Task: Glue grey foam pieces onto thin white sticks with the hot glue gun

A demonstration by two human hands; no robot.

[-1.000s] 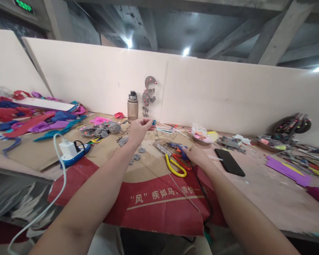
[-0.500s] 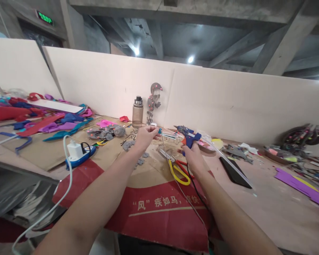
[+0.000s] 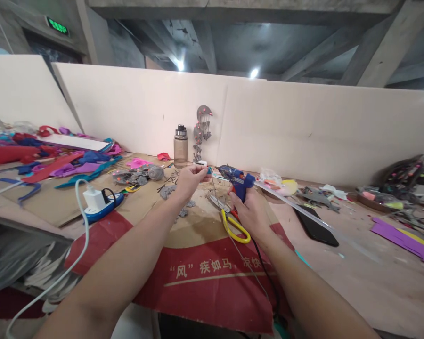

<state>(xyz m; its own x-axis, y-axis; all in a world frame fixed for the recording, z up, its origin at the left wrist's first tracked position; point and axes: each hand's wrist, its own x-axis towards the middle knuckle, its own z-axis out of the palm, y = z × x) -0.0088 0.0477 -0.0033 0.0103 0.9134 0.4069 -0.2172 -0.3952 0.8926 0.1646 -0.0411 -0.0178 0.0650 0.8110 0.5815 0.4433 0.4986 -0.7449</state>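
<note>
Near the middle of the table, my left hand [image 3: 191, 180] pinches a small teal piece [image 3: 209, 171], from which a thin grey cord [image 3: 237, 249] runs down toward the table's front edge. My right hand [image 3: 250, 209] is wrapped round a blue glue gun [image 3: 244, 184], its nozzle pointing left toward the teal piece without visibly touching it. A clear glue stick reaches back from the gun. Below and between both hands lie scissors with yellow handles [image 3: 238, 229]. Grey felt pieces [image 3: 167, 191] rest beside my left wrist on the cardboard.
A bottle [image 3: 181, 148] and a grey hanging ornament [image 3: 202, 127] stand by the white partition. On the left are a blue power strip [image 3: 104, 207] and coloured fabric strips [image 3: 88, 157]. At the right lie a black phone [image 3: 316, 226] and purple sheets [image 3: 404, 240].
My right hand has brought the glue gun left, closer to the teal piece. My left hand keeps its pinch. The camera view has shifted slightly.
</note>
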